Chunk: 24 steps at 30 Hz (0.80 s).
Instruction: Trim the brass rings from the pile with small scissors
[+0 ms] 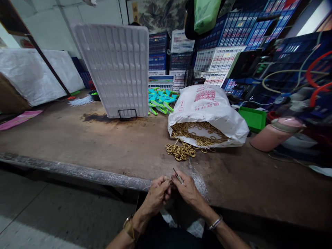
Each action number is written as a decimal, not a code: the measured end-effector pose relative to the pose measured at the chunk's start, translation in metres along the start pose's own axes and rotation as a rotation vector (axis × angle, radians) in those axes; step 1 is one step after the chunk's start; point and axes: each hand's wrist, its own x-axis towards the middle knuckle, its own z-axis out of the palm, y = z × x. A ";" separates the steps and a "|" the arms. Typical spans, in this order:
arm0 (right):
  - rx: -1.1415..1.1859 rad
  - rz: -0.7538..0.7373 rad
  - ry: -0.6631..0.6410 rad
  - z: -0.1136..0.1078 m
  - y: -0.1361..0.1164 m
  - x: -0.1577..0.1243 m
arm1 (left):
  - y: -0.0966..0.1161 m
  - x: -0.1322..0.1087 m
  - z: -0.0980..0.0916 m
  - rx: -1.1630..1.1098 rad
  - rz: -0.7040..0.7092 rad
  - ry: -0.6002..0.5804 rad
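Note:
At the table's front edge my two hands meet, fingertips together. My left hand (157, 192) is closed in a pinch on what looks like a small gold-coloured ring (171, 182), mostly hidden by the fingers. Closed around a small pointed metal tool (178, 176), my right hand (188, 189) touches the same spot; the tool's exact kind is unclear. Just beyond lies a loose pile of gold-coloured rings (181, 151). Behind it a white woven sack (207, 107) rests on its side, its mouth towards me, with many more rings inside.
A tall translucent plastic tray (121, 69) stands upright in a black wire stand (127, 114). Turquoise and green plastic pieces (160, 100) lie beside it. On the right are a green tray (252, 119) and a pink bottle (276, 133). Stacked crates (220, 58) fill the back.

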 end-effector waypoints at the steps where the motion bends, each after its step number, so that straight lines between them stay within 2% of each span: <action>1: 0.011 -0.003 -0.005 0.000 0.001 0.000 | 0.000 -0.001 0.000 -0.033 -0.005 -0.020; 4: -0.010 0.004 0.003 -0.001 0.006 0.000 | 0.003 -0.003 0.002 -0.051 0.028 -0.019; 7: -0.170 -0.074 0.002 -0.003 0.011 -0.002 | 0.005 -0.003 0.005 -0.018 0.058 0.025; 10: -0.334 -0.148 -0.074 -0.004 0.012 -0.006 | 0.009 -0.002 0.008 0.018 0.070 0.070; 16: -0.600 -0.182 -0.116 -0.004 0.016 -0.007 | 0.014 -0.006 0.011 0.081 0.147 0.094; 20: -0.801 -0.052 -0.011 -0.018 0.026 0.004 | 0.018 -0.015 0.014 0.087 0.099 0.016; 24: -0.853 0.025 0.168 -0.046 0.036 0.026 | 0.015 -0.017 0.017 -0.136 -0.004 -0.088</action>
